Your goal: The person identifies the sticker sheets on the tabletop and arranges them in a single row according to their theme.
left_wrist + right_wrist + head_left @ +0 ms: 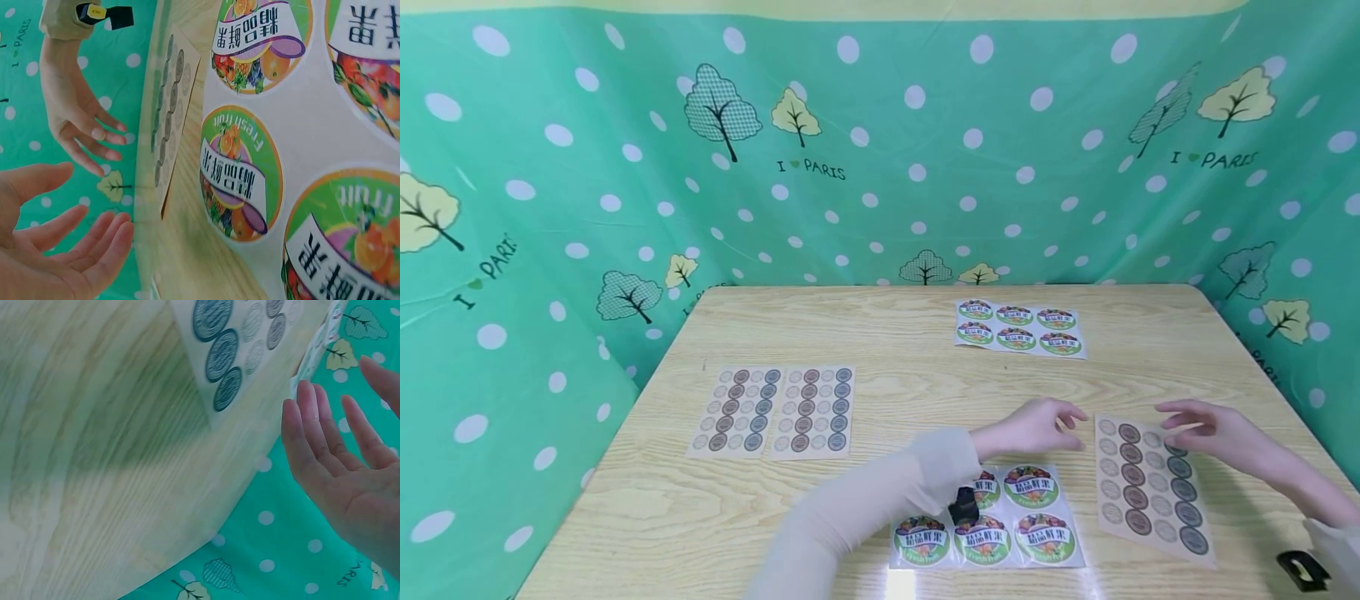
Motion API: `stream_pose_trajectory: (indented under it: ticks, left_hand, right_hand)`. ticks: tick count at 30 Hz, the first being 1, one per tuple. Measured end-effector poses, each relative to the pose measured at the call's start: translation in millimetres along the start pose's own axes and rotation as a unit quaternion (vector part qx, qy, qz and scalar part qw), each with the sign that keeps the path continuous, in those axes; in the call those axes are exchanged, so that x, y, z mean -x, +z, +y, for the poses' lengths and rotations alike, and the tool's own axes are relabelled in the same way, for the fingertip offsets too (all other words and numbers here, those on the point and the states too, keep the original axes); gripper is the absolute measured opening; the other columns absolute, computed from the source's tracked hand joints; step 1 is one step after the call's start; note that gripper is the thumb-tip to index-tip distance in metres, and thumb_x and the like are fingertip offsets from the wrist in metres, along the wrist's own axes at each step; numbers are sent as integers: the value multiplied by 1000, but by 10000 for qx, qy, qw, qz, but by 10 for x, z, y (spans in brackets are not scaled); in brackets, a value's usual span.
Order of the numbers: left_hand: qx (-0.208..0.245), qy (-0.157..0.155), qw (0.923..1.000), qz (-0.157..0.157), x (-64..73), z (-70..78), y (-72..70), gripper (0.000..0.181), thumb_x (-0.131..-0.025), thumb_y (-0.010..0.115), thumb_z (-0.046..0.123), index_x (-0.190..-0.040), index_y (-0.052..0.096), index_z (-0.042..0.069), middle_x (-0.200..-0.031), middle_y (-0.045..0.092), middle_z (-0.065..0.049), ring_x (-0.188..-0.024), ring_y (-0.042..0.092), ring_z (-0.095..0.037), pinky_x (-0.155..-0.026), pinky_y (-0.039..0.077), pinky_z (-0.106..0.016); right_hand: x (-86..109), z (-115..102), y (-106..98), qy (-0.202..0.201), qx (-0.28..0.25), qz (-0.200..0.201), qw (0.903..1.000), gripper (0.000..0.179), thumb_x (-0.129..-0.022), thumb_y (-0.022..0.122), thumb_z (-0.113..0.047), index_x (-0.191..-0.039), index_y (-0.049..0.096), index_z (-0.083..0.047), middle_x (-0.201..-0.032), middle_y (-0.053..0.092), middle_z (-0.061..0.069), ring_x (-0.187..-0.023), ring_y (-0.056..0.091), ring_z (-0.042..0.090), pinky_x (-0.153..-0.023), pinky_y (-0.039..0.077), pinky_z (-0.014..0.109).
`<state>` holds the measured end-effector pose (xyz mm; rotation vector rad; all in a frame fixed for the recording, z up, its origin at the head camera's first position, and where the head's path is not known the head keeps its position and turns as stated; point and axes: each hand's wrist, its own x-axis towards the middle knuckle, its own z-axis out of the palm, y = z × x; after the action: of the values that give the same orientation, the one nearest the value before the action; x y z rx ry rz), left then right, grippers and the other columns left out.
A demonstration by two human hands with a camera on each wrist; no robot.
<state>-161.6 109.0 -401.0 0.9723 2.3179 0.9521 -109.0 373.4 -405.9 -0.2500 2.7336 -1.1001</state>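
In the head view a sheet of round brown and grey stickers (1142,483) lies on the table at the right. My right hand (1213,433) hovers over its upper right corner, fingers loosely bent and holding nothing. To the left of the sheet's upper left corner is my left hand (1037,429), its fingers relaxed and nothing in them. Below my left forearm lies a sheet of large fruit-label stickers (1045,537), partly covered by the sleeve and wrist strap. The left wrist view shows my left hand (75,244) with fingers apart. My right hand (350,456) is likewise free in the right wrist view.
Two more sheets of round stickers, a left one (733,412) and a right one (812,414), lie side by side at the table's left. Another fruit-label sheet (1018,329) is near the back edge. A green dotted curtain (880,167) surrounds the wooden table (647,517).
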Motion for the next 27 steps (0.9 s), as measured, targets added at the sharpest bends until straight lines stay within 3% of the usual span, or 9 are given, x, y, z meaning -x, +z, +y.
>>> stream_pose_trajectory:
  ticks: [3,7,11,15,17,20,22,24,27]
  left_hand:
    - [-47,-78,9999,101,-34,27,55,43,-78,65,20,-120,54,13,-104,61,3,-88,55,0,-68,38,-3]
    - [-8,-178,9996,220,-92,47,125,44,-78,66,19,-120,54,13,-103,60,4,-82,56,1,-67,39,-3]
    - [50,-301,9990,316,-152,44,190,45,-77,67,20,-119,54,14,-104,60,4,-79,55,1,-67,39,-5]
    - [75,-424,9984,357,-211,33,251,46,-76,68,23,-119,54,16,-106,59,5,-86,54,0,-69,39,-6]
    - [76,-455,9983,365,-238,31,277,47,-75,68,23,-120,53,17,-108,58,5,-90,53,-1,-70,40,-7]
    - [10,-499,9981,367,-276,30,311,49,-75,69,24,-120,53,17,-111,57,5,-94,52,-1,-71,40,-8]
    - [-33,-538,9978,376,-301,28,329,48,-75,69,24,-120,53,17,-112,57,5,-96,52,-2,-71,40,-8]
    - [-37,-587,9974,406,-325,27,344,49,-75,69,24,-120,53,16,-112,57,4,-96,52,-2,-72,40,-8]
    - [-33,-681,9966,470,-361,28,359,49,-75,70,24,-120,53,15,-110,57,4,-94,52,-2,-73,40,-8]
  right_hand:
    - [7,58,-9,-80,-103,-2,9999,35,-81,59,-3,-112,49,8,-91,60,11,-73,54,-6,-60,50,20]
    - [11,96,-11,122,4,-189,9997,41,-81,59,-3,-115,44,15,-97,57,21,-75,57,-1,-61,50,21]
    - [12,109,-8,330,348,-337,9983,50,-79,63,-8,-117,41,17,-103,54,30,-83,59,22,-62,49,21]
    - [12,125,-2,221,533,-373,9976,55,-75,67,-10,-116,42,17,-106,52,33,-88,55,39,-62,47,21]
    - [12,138,1,153,593,-376,9974,56,-74,68,-11,-115,42,17,-107,51,33,-87,56,35,-63,47,20]
    - [17,170,2,48,651,-360,9972,56,-73,69,-11,-115,43,17,-107,51,34,-85,57,16,-64,48,22]
    - [19,191,3,40,723,-344,9968,56,-73,69,-11,-115,44,17,-107,51,33,-84,57,13,-66,48,22]
    - [22,215,5,54,728,-353,9967,57,-73,69,-10,-115,44,17,-108,51,34,-88,58,20,-66,48,22]
    - [29,247,5,139,733,-391,9964,57,-73,69,-10,-116,43,18,-108,50,35,-92,53,42,-66,46,21]
